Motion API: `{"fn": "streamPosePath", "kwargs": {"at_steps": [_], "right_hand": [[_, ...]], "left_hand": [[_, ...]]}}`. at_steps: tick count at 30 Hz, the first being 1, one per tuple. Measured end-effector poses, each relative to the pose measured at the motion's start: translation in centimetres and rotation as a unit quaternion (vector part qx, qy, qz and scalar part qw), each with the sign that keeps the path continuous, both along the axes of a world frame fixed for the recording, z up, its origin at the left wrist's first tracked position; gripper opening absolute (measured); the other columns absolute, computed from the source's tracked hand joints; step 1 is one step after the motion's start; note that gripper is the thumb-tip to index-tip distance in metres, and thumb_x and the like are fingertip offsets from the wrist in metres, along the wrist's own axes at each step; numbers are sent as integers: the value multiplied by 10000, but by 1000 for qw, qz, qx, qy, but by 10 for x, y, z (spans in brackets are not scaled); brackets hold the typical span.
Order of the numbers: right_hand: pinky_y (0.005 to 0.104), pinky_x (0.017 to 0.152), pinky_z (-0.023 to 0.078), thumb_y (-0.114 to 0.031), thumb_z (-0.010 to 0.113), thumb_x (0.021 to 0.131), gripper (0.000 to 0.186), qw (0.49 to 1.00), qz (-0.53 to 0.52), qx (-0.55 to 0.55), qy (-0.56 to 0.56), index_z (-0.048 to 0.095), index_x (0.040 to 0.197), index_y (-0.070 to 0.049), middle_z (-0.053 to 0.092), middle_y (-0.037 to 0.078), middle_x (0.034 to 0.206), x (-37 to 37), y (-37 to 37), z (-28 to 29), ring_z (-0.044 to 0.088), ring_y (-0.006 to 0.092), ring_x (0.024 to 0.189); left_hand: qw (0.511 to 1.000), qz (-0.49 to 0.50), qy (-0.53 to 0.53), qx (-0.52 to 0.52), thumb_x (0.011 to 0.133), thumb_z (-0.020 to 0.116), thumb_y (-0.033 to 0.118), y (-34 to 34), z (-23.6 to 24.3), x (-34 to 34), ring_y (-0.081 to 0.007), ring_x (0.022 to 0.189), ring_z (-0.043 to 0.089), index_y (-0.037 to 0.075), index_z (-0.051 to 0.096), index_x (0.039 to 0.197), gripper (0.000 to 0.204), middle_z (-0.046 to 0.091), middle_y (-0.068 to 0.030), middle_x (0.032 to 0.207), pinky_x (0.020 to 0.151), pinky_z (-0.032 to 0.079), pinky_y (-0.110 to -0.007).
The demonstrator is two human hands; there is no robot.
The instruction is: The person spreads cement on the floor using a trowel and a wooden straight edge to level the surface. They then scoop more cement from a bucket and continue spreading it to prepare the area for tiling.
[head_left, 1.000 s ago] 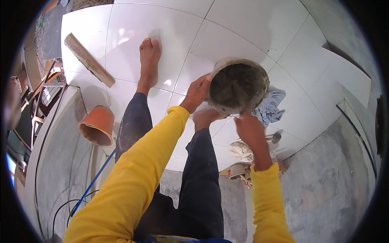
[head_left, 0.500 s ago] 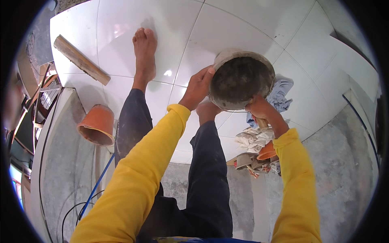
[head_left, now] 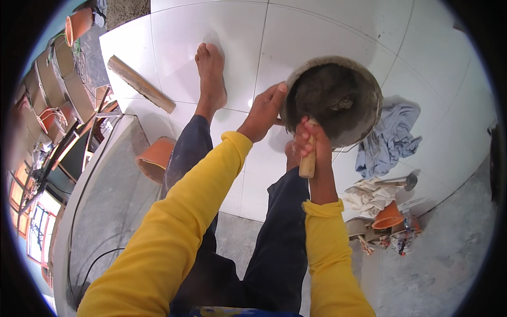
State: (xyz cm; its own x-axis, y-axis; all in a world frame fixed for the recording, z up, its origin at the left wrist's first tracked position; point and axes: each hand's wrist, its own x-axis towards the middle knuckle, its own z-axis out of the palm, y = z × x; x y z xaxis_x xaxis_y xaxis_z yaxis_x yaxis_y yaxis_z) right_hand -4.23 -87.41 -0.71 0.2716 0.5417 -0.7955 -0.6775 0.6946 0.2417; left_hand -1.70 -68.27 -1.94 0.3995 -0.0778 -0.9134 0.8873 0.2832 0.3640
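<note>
I record bright light on the white tiles, a glare spot near the bare foot (its shadow is soft). The bucket is dark inside, the window washed out. Edges bend toward the black, blurred rim.

One head-worn fisheye looks down — forearms near, tiled floor beyond.
</note>
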Motion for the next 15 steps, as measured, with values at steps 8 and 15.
{"fn": "streamPosePath", "kwargs": {"at_steps": [8, 15], "right_hand": [[312, 425, 516, -255, 423, 1119, 313, 932, -294, 213, 8, 460, 1256, 25, 534, 107, 799, -26, -60, 46, 561, 174, 477], [355, 432, 505, -278, 571, 1064, 288, 888, 369, -270, -45, 591, 1129, 2, 611, 119, 749, 26, -97, 135, 602, 185, 493]], "left_hand": [[1000, -1, -15, 22, 1132, 452, 543, -13, 11, 3, -206, 1112, 654, 64, 522, 1536, 631, 639, -88, 1252, 948, 649, -458], [1000, 27, -2, 9, 1130, 461, 544, -6, 7, -4, -228, 1217, 653, 78, 530, 1539, 624, 645, -95, 1327, 959, 640, -462]]}}
